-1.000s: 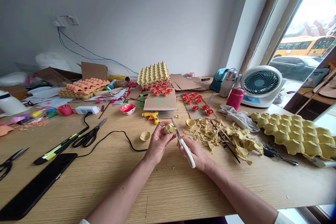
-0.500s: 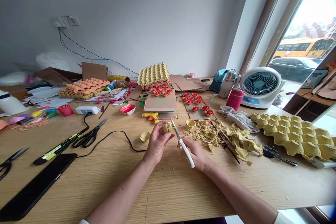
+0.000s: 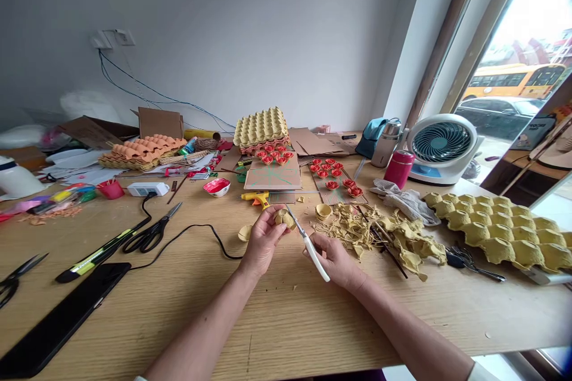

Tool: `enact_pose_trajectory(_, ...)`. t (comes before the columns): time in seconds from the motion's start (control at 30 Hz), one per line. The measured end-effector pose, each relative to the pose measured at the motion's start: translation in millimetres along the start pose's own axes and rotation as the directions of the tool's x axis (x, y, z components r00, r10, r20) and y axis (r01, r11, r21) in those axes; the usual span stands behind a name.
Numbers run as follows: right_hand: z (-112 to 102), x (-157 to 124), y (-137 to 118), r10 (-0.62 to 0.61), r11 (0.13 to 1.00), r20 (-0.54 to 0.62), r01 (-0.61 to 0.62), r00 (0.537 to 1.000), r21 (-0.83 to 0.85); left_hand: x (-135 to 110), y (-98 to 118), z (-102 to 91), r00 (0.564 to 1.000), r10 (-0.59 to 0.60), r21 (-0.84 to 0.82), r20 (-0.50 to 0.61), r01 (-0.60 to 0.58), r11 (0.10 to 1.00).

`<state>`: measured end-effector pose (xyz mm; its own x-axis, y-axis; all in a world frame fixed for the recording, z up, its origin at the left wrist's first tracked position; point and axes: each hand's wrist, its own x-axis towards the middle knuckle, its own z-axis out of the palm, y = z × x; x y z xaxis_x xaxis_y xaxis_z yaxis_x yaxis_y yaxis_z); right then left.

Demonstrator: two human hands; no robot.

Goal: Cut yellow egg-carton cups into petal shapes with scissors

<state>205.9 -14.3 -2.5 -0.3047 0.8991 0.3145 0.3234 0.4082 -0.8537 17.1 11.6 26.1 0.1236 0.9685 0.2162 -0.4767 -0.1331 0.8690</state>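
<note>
My left hand [image 3: 263, 239] pinches a small yellow egg-carton cup [image 3: 285, 218] with notched, petal-like edges. In my right hand [image 3: 334, 257] are white-handled scissors [image 3: 316, 258], their blades pointing up and left against the cup's right side. Whether the blades are parted is hard to make out. Behind my left fingers another cut cup [image 3: 245, 233] lies on the table, partly hidden. A further loose cup [image 3: 323, 211] sits beyond the scissors, beside a heap of yellow carton scraps [image 3: 353, 227].
A yellow glue gun [image 3: 257, 197] lies behind my left hand. Red paper flowers [image 3: 331, 174] rest on cardboard. On the right are an egg tray [image 3: 504, 229], a fan [image 3: 444, 146] and a pink can [image 3: 399, 168]. Black scissors [image 3: 152, 235] and a power cable [image 3: 196, 225] lie left.
The cup has turned slightly in my left fingers and both moved a little left. The scissors stay beside it, blade tips shifted slightly left.
</note>
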Motion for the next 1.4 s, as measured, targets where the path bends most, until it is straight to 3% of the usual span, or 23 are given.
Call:
enact_pose_trajectory(0.27,4,7,-4,0.092,0.93,-0.056,-0.065,0.994,0.363,-9,-6,11.6,0.995,-0.089,-0.022,0.038,0.09,0.996)
enact_pose_trajectory(0.43,3,8,-7,0.148,0.865,-0.09,-0.085,0.985,0.495,-14,-14,17.2,0.985,-0.152,-0.003,0.085,0.153,0.988)
enact_pose_trajectory(0.77,-1,9,-2,0.163,0.821,0.031,-0.153,0.986,0.551,-8,-12,3.8,0.939,-0.336,-0.03,0.075,0.339,0.94)
enact_pose_trajectory(1.0,-6,4,3,0.119,0.736,0.299,-0.286,0.947,0.614,-4,-2,-5.0,0.929,-0.345,-0.149,0.134,0.363,0.92)
enact_pose_trajectory(1.1,-6,3,3,0.097,0.707,0.363,-0.321,0.927,0.631,-3,-2,-5.9,0.931,-0.325,-0.152,0.167,0.35,0.924)
enact_pose_trajectory(1.23,-6,5,1,0.103,0.685,0.354,-0.324,0.93,0.653,-4,-6,-5.8,0.917,-0.339,-0.109,0.209,0.367,0.924)
enact_pose_trajectory(1.4,-7,10,5,0.139,0.686,0.216,-0.251,0.966,0.683,-5,-7,-4.1,0.907,-0.366,-0.054,0.209,0.384,0.922)
